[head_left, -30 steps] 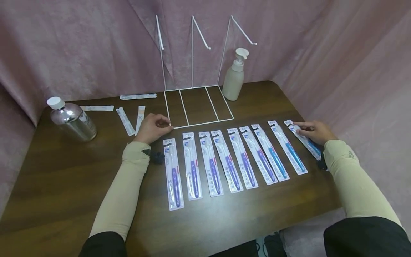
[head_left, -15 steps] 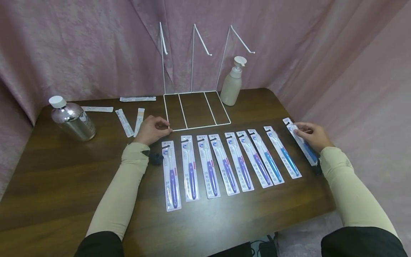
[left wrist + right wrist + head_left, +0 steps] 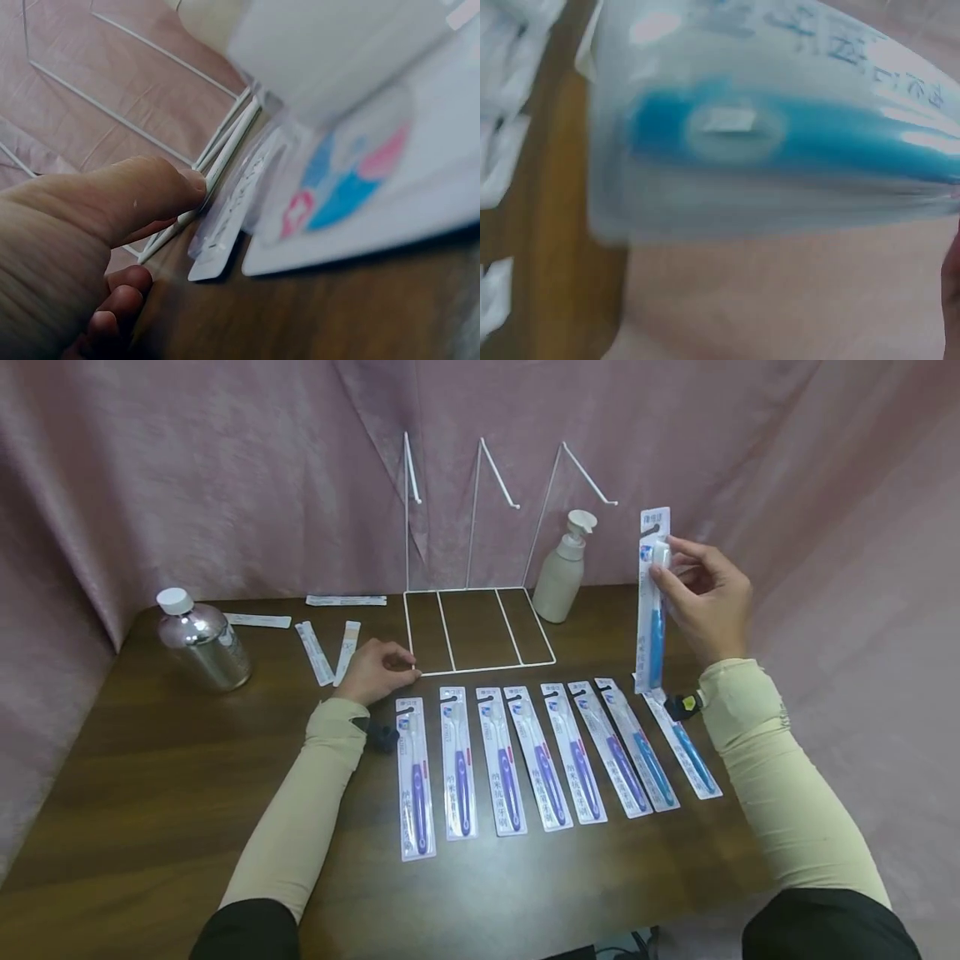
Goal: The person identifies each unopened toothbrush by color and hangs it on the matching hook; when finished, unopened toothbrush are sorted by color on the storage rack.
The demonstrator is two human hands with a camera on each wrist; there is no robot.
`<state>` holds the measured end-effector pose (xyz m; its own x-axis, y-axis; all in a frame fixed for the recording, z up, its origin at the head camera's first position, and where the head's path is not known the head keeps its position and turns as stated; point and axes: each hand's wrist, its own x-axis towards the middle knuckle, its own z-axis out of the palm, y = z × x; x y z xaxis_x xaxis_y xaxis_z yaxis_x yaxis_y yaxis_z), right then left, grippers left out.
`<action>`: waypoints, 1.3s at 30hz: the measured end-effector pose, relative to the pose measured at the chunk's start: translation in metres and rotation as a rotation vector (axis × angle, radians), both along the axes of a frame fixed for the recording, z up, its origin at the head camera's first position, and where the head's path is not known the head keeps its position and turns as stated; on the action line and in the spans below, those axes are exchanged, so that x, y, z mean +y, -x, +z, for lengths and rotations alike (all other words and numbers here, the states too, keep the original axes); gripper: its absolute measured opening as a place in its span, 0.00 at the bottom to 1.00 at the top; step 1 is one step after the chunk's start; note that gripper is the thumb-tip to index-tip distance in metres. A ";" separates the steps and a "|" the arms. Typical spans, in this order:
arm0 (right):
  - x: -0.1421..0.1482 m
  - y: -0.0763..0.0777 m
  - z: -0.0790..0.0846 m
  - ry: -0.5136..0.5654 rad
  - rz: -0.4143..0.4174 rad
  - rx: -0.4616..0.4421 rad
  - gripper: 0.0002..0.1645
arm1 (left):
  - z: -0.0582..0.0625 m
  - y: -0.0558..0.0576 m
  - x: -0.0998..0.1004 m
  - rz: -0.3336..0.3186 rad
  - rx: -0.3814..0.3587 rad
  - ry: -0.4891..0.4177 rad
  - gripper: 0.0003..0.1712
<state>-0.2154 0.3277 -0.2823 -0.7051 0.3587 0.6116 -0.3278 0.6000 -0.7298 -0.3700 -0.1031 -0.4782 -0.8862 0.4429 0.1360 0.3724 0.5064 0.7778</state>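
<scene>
My right hand (image 3: 711, 597) pinches a packaged toothbrush (image 3: 649, 635) with a blue handle near its top, holding it upright above the table's right side. In the right wrist view the blister pack (image 3: 780, 135) fills the upper part, blurred. My left hand (image 3: 372, 672) holds the front left corner of a white wire display rack (image 3: 487, 670) between thumb and fingers; the left wrist view shows the thumb (image 3: 142, 187) against the wire. Three bare hooks (image 3: 498, 477) rise at the rack's back. In front of it lies a row of several packaged toothbrushes (image 3: 510, 760), purple-handled at left, blue-handled at right.
A pump bottle (image 3: 561, 577) stands at the rack's back right. Far left is a silvery bottle (image 3: 206, 647) with a white cap. Several slim white packets (image 3: 315, 653) lie between that bottle and the rack. A pink curtain (image 3: 262, 477) hangs behind the table (image 3: 187, 793).
My right hand has picked up the rightmost toothbrush pack from the table, raised it and tilted it upright, moving inward. The left hand has stayed at the rack's corner. The head view has shifted slightly.
</scene>
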 end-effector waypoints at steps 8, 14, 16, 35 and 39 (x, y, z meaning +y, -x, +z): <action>-0.036 0.032 0.008 0.042 -0.124 0.033 0.23 | 0.001 -0.001 0.017 -0.004 0.013 -0.003 0.15; -0.042 0.048 0.005 0.047 -0.137 0.003 0.24 | 0.005 -0.001 0.020 0.002 -0.002 -0.003 0.14; -0.042 0.057 0.004 0.020 -0.155 -0.018 0.24 | 0.006 -0.001 0.020 0.004 0.000 -0.009 0.14; -0.029 0.163 0.004 -0.205 -0.382 -0.157 0.25 | -0.002 -0.022 0.041 0.018 -0.010 -0.019 0.12; -0.014 0.160 0.007 -0.223 -0.426 -0.209 0.27 | -0.004 -0.024 0.055 -0.016 -0.006 -0.023 0.11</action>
<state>-0.3750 0.3138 -0.2752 -0.6400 0.5179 0.5676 0.1185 0.7964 -0.5931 -0.3460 -0.0477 -0.4817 -0.8799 0.4537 0.1408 0.3755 0.4827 0.7912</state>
